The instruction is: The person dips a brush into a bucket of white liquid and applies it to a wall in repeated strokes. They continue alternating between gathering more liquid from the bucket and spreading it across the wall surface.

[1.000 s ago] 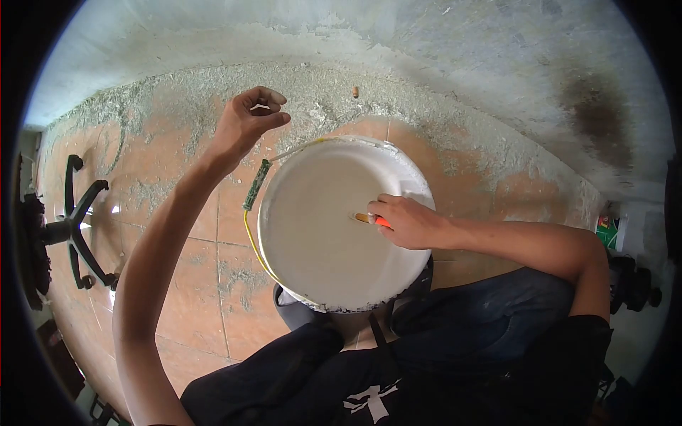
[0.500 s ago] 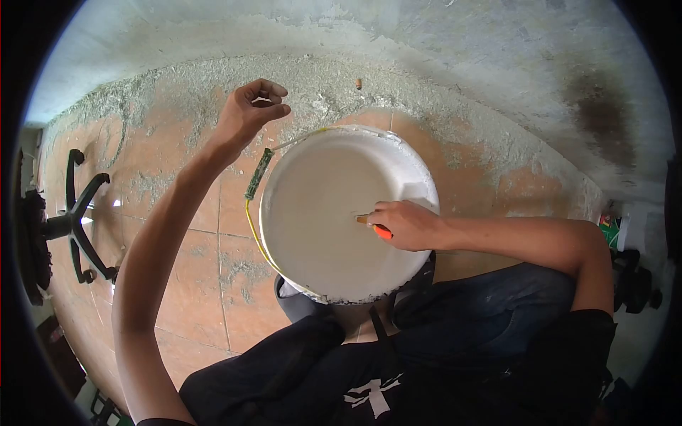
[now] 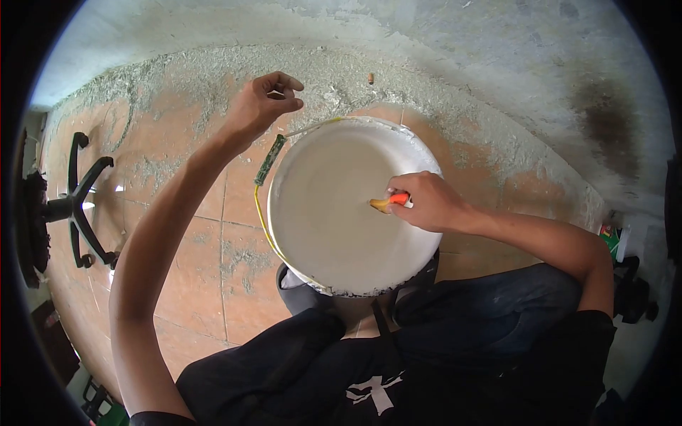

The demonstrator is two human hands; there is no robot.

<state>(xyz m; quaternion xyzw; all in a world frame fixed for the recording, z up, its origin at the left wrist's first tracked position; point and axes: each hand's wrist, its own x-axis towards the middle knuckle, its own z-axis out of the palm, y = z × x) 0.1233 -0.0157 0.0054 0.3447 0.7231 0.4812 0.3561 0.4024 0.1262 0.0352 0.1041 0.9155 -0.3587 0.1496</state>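
Observation:
A white bucket (image 3: 428, 248) of smooth off-white liquid stands between my knees. My right hand (image 3: 428, 201) is over its right side, closed on the orange and yellow handle (image 3: 390, 203) of a tool. The handle's yellow end meets the liquid near the middle, and whatever lies below the surface is hidden. My left hand (image 3: 273, 101) hangs in the air beyond the bucket's upper left rim, fingers curved and apart, with nothing in them. Just below it, the green grip (image 3: 270, 160) of the bucket's handle rests outside the left rim.
Orange floor tiles (image 3: 185, 284) surround the bucket, with pale scrapings (image 3: 213, 67) scattered along the wall. A small brown object (image 3: 371, 78) lies beyond the bucket. At the far left is a black chair base (image 3: 77, 206). The grey wall (image 3: 490, 50) curves across the top and right.
My right hand has moved up and slightly right with the tool, and more of the orange handle shows. My left hand appears slightly further right, as does the bucket with the shifted view.

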